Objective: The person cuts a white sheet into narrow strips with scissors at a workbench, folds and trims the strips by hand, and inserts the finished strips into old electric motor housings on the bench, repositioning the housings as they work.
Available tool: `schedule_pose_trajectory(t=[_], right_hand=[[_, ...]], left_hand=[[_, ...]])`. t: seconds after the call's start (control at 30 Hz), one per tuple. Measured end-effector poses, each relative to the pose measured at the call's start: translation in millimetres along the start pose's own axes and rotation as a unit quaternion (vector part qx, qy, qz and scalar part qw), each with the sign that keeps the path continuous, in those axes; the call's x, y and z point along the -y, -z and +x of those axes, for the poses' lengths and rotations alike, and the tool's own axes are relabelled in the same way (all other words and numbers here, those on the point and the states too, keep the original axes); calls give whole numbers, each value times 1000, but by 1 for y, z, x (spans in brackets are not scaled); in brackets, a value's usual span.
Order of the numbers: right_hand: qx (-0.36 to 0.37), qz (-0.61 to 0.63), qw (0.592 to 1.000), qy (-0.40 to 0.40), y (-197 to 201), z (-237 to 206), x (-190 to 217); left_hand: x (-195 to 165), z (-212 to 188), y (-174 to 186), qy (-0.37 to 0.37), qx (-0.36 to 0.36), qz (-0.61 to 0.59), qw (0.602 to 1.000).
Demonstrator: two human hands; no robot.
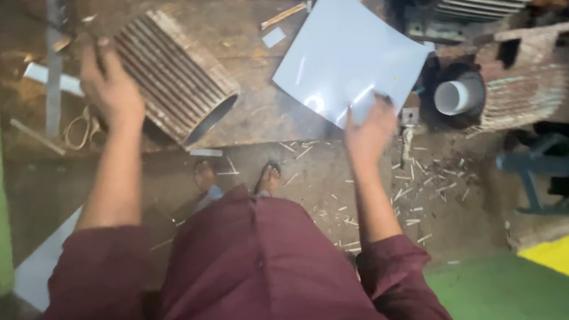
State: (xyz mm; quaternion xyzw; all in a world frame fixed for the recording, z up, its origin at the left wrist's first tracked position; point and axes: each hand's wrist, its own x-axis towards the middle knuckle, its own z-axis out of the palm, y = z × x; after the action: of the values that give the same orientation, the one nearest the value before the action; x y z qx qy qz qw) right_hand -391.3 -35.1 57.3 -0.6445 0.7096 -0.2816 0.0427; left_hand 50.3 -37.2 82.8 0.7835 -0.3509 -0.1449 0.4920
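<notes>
Maroon sleeves reach down to a right hand pinching the near corner of a pale sheet so it lifts curled off the floor, while the left hand, fingers spread, steadies the ribbed housing lying on its side.

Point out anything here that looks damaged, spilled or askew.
Small pale sticks lie scattered across the dirty floor near the right hand, which pinches a curling pale grey sheet. The ribbed rusty metal cylinder by the left hand lies tipped sideways.
</notes>
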Motion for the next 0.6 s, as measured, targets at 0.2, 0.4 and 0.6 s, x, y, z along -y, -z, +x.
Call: schedule_pose_trajectory(t=[0.2, 0.4, 0.6], right_hand=[[13, 259, 912, -319, 9, -1, -64], [2, 336, 915, -222, -27, 33, -8], [157, 125, 948, -248, -32, 68, 14]], left_hand=[[-13, -1, 1, -60, -1, -46, 997], [3, 3, -4, -52, 14, -98, 994], [22, 7, -12, -88, 33, -166, 982]])
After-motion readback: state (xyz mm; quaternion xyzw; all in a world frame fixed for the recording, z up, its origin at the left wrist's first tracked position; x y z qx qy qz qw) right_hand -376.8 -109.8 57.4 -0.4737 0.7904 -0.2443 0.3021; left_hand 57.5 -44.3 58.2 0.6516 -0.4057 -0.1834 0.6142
